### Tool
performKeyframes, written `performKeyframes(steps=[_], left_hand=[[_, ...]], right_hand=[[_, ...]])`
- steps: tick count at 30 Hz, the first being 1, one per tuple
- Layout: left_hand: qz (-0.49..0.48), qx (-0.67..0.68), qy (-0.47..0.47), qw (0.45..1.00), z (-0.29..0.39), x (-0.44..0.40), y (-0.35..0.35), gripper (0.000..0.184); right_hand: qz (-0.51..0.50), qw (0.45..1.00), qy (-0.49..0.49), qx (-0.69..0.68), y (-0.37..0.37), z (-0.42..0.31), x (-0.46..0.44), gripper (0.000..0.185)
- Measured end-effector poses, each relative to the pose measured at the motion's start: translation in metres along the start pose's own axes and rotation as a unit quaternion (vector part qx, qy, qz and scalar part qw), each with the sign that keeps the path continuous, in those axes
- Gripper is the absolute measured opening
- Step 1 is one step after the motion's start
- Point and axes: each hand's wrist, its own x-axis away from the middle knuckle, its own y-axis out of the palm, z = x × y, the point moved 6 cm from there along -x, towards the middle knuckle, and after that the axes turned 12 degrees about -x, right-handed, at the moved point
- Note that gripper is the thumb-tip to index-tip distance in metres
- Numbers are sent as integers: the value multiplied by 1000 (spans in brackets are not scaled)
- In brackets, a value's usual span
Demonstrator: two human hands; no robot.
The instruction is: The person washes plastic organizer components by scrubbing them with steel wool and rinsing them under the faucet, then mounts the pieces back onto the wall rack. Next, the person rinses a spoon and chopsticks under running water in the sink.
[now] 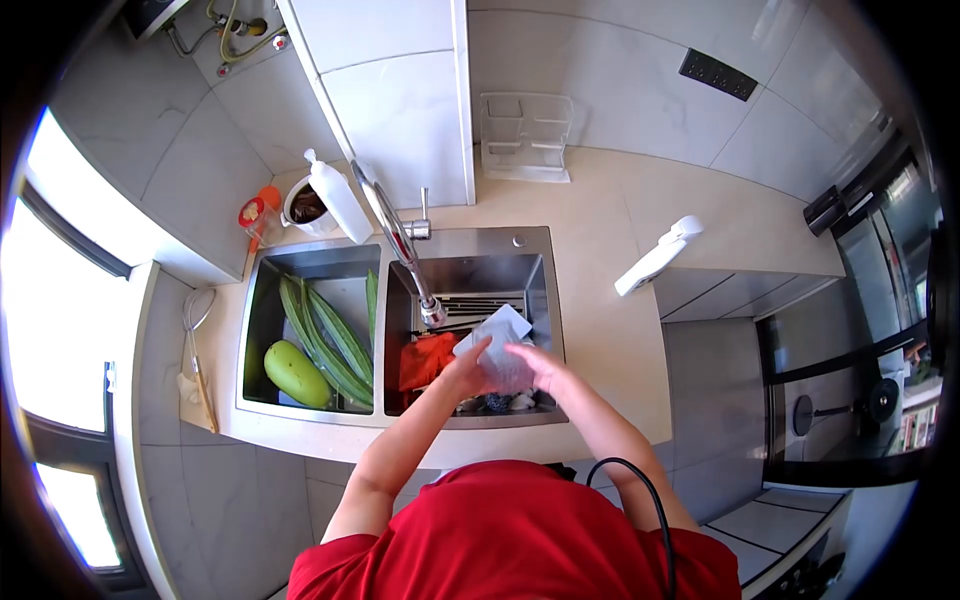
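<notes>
Over the right sink basin (548, 300), my left hand (468, 370) and my right hand (540, 367) hold a clear, pale plastic container (508, 368) between them. The fingers of both are curved round its sides. Just behind it lies a white rectangular piece (508, 322). A red-orange cloth (425, 358) is in the basin to the left of my left hand. The chrome faucet (433, 312) hangs above the basin, behind my hands. Beneath the container, small dark and light items are partly hidden.
The left basin (255, 330) holds long green ridged gourds (335, 340) and a rounded green one (297, 374). Behind stand a white bottle (340, 200), a pot (303, 208) and a red-lidded jar (256, 214). A whisk (200, 375) lies left; a white device (660, 255) stands right.
</notes>
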Motion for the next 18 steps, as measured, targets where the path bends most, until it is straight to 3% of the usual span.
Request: performKeyframes(steps=[2, 3, 4, 5, 6, 8, 9, 10, 11, 12, 13, 14, 17, 18], left_hand=[[217, -58, -54, 973, 12, 16, -6, 72], [175, -108, 43, 978, 32, 34, 11, 69], [132, -156, 139, 969, 51, 56, 34, 66], [149, -185, 224, 945, 68, 83, 60, 59], [149, -186, 224, 945, 69, 99, 78, 59], [150, -243, 375, 882, 86, 127, 108, 68], [202, -241, 333, 889, 74, 108, 86, 56], [218, -257, 144, 931, 51, 70, 43, 58], [155, -162, 80, 971, 16, 26, 6, 59], [88, -67, 19, 994, -8, -2, -11, 59], [153, -123, 78, 977, 11, 38, 16, 59], [154, -123, 73, 978, 18, 57, 30, 59], [163, -191, 289, 924, 70, 107, 78, 57], [163, -192, 290, 923, 69, 102, 83, 57]], right_hand=[[3, 993, -104, 48, 3, -9, -1, 40], [-19, 989, -132, 61, 24, -27, 20, 40], [-32, 968, -233, 82, 37, -44, 33, 41], [-39, 947, -302, 105, 57, -57, 56, 43], [-47, 919, -369, 128, 72, -67, 74, 45], [-33, 916, -380, 125, 58, -56, 60, 47], [-17, 914, -387, 121, 45, -46, 51, 50], [-16, 915, -385, 120, 31, -35, 40, 50], [-8, 980, -191, 47, 11, -7, 14, 53], [0, 1000, 8, -25, 1, 18, 3, 55], [-15, 998, -67, 5, 16, 5, 17, 56], [-13, 998, -64, 1, 26, 0, 29, 56], [-61, 943, -314, 89, 71, -52, 80, 60], [-62, 943, -315, 89, 71, -48, 77, 60]])
